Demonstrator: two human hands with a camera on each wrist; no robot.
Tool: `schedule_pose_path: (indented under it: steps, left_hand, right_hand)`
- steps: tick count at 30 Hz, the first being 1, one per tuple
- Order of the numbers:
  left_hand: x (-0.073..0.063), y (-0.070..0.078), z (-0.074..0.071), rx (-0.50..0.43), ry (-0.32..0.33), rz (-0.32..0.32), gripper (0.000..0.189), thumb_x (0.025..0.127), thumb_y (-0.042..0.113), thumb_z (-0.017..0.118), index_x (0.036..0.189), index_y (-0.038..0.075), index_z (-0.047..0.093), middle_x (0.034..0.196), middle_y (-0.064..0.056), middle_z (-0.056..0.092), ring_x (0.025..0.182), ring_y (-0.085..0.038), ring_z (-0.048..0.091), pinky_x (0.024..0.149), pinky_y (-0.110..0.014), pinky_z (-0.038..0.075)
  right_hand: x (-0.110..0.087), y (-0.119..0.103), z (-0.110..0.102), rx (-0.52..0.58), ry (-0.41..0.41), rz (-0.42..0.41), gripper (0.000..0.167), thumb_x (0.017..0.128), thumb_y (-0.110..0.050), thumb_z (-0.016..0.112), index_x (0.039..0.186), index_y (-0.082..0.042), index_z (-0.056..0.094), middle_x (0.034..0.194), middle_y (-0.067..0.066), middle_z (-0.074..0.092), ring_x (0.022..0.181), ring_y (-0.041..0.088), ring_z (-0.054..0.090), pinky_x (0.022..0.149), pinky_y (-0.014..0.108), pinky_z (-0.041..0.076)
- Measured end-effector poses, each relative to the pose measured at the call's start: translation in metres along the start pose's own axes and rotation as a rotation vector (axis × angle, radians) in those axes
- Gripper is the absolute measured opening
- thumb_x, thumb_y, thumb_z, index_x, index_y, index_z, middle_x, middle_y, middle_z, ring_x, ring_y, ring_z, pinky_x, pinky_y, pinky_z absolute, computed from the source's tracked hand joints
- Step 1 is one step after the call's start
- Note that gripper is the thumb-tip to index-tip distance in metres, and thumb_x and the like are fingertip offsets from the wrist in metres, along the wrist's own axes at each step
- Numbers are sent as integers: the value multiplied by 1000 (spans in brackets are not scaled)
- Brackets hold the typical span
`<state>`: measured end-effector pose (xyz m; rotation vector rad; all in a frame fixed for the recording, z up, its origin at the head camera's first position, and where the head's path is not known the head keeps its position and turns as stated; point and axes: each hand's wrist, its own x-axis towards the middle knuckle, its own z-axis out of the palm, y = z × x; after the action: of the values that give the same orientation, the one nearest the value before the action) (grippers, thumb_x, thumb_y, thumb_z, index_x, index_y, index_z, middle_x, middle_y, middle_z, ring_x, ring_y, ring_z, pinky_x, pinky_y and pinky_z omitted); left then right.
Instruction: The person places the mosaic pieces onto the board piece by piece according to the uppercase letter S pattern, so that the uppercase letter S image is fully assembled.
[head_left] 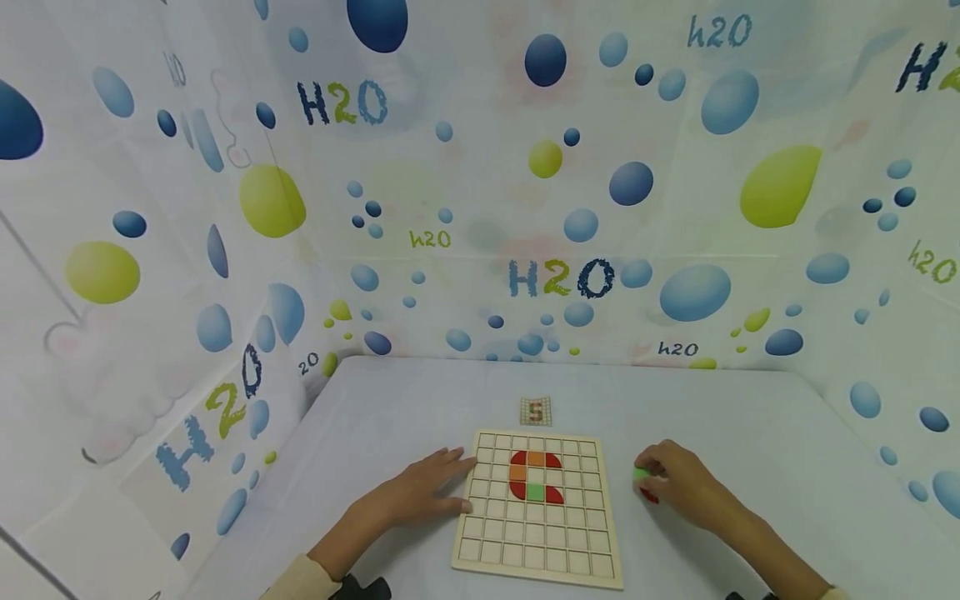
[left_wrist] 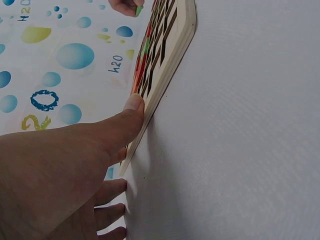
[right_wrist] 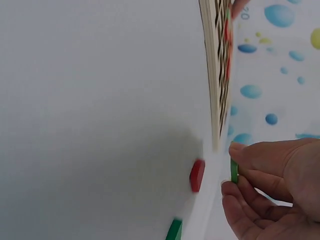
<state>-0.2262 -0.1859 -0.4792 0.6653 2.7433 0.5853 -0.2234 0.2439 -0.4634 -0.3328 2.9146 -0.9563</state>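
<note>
My right hand point(head_left: 678, 483) pinches a small light green tile point(right_wrist: 234, 171) between thumb and fingers, to the right of the wooden grid board point(head_left: 491, 529). Below that hand a red tile point(right_wrist: 198, 175) lies on the table, and a darker green tile point(right_wrist: 174, 230) is nearer the bottom of the right wrist view. On the board, red, orange and green tiles form a C-like curve, with one green tile point(head_left: 535, 492) in its lower row. Along the board's left edge rests my left hand point(head_left: 420, 490), fingers extended, its thumb point(left_wrist: 134, 102) touching the rim.
A small pattern card point(head_left: 536, 411) with a coloured S-shaped figure lies just behind the board. The white table point(head_left: 405, 392) ends at a curtain point(head_left: 480, 183) printed with bubbles and H2O lettering, which also runs along both sides.
</note>
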Motion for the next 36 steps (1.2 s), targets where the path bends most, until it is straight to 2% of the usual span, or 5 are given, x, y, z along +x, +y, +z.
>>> schedule_pose_path:
  steps: [12, 19, 22, 27, 36]
  left_hand:
    - [0, 0, 0, 2, -3, -16, 79, 96, 60, 70, 161, 23, 46, 170, -11, 38, 159, -37, 30, 123, -67, 31]
    - [1, -2, 1, 12, -5, -10, 79, 95, 60, 70, 161, 23, 46, 169, -11, 39, 159, -38, 30, 122, -66, 32]
    - [2, -2, 1, 14, -1, -8, 80, 95, 61, 70, 161, 23, 46, 169, -11, 39, 158, -38, 31, 122, -66, 33]
    - [2, -3, 2, 9, -1, -9, 80, 95, 61, 70, 161, 24, 46, 169, -11, 38, 158, -38, 30, 122, -67, 32]
    - [2, -4, 3, 3, 0, -1, 79, 96, 61, 69, 161, 23, 46, 170, -12, 38, 159, -39, 30, 122, -67, 31]
  right_hand:
    - [6, -47, 39, 81, -51, -7, 19, 89, -7, 82, 105, -9, 72, 101, -1, 59, 94, 13, 56, 82, 32, 55]
    - [6, -65, 63, 70, -114, -191, 20, 89, -10, 85, 103, -7, 71, 97, 0, 58, 86, 13, 54, 73, 24, 52]
    - [5, -70, 70, 73, -143, -240, 19, 89, -11, 85, 102, -7, 71, 95, -1, 57, 83, 12, 52, 71, 22, 51]
    - [4, -76, 75, 106, -194, -257, 20, 91, -10, 84, 103, -9, 68, 95, 0, 56, 84, 11, 52, 70, 22, 50]
    - [1, -77, 72, 104, -231, -309, 15, 93, -11, 82, 94, -14, 68, 93, -2, 56, 83, 8, 51, 69, 22, 48]
